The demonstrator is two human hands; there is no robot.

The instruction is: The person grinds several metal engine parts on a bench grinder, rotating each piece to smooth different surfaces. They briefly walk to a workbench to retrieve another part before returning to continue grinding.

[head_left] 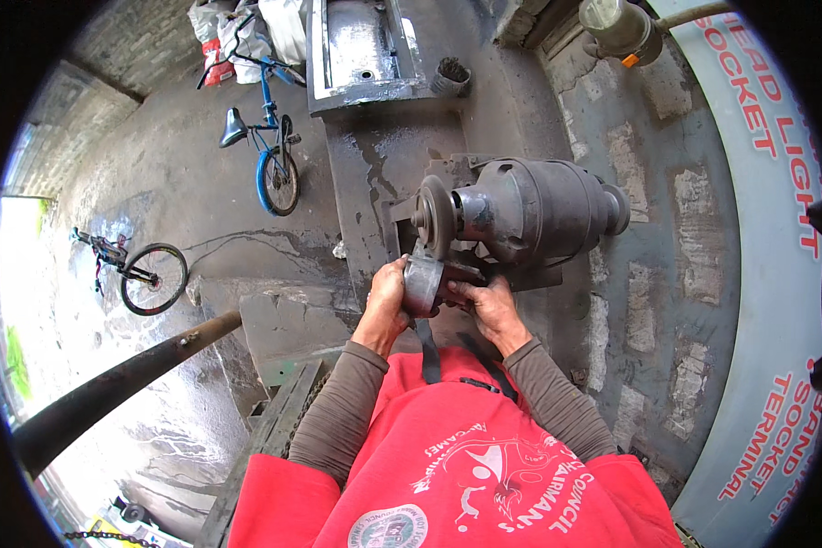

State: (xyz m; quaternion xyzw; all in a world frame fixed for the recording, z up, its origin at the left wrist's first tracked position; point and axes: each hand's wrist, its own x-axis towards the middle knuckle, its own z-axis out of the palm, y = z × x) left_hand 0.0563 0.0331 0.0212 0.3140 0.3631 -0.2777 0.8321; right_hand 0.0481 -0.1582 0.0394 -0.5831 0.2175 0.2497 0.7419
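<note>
A round grey metal part (422, 287) with a shiny rim is held between my two hands, against or just below the near edge of a grinding wheel (437, 219); I cannot tell if they touch. My left hand (386, 300) wraps its left side. On the other side, my right hand (493, 310) is closed around the darker end (463, 274) of what looks like the same piece, hiding some of it. The wheel sits on the left shaft of a dusty grey bench grinder (543, 210), whose right end carries a second wheel (617, 209).
The grinder stands on a grimy ledge (361, 173), with a metal basin (365, 55) behind. A blue bicycle (269, 137) and another bicycle (142, 274) are at left. A rusty pole (137, 384) slants in from the left. Beside the brick wall (639, 310) hangs a printed banner (749, 274).
</note>
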